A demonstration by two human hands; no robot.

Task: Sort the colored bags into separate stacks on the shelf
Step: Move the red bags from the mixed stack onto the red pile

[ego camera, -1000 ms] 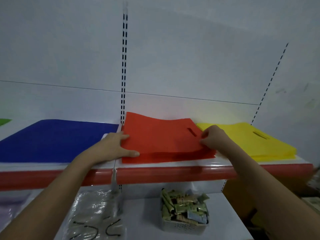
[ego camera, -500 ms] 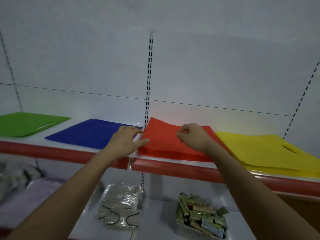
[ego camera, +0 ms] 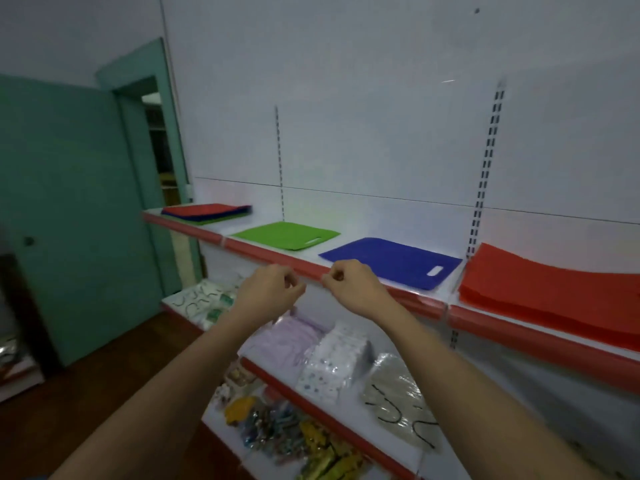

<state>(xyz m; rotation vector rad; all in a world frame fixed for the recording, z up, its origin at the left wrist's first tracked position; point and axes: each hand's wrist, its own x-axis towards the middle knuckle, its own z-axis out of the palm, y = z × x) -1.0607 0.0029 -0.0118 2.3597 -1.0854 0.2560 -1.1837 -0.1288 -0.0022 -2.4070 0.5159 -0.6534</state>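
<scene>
On the white shelf with a red front edge [ego camera: 298,263] lie a red stack of bags [ego camera: 554,292] at the right, a blue bag [ego camera: 391,261], a green bag [ego camera: 287,234] and, at the far left end, a mixed pile of red, blue and green bags [ego camera: 207,212]. My left hand [ego camera: 268,292] and my right hand [ego camera: 351,285] hang in the air in front of the shelf edge, left of the blue bag. Both have loosely curled fingers and hold nothing. The yellow stack is out of view.
Under the top shelf, a lower shelf [ego camera: 277,379] carries packets in clear wrap [ego camera: 398,400], a lilac pack [ego camera: 291,341] and small coloured goods [ego camera: 287,434]. A teal door [ego camera: 69,220] and its doorway [ego camera: 159,147] stand at the left, above dark wooden floor.
Both hands have let go of the red stack and moved left, off the shelf. The view has swung left, bringing the green bag, the mixed pile and the door into sight.
</scene>
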